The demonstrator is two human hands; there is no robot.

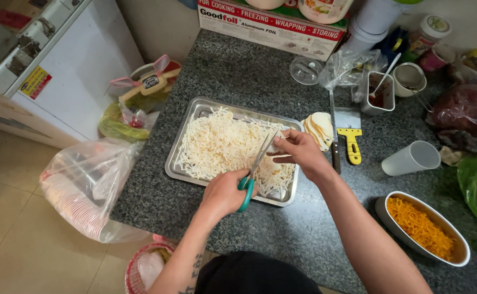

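My left hand [225,191] grips green-handled scissors [253,174] with the blades open and pointing up over a metal tray [180,170]. The tray is heaped with thin white shredded strips [217,144]. My right hand [299,152] holds a pale flat slice [280,159] between its fingers at the scissor blades, above the tray's right side. A small stack of pale round slices [319,129] lies just past the tray's right end.
A knife [333,136] and a yellow-handled scraper [350,136] lie right of the slices. An oval dish of orange shreds [420,226], a plastic cup [411,158], a small metal container with a spoon [379,93], a strainer [410,78], bags and a foil box [271,24] crowd the granite counter [238,76].
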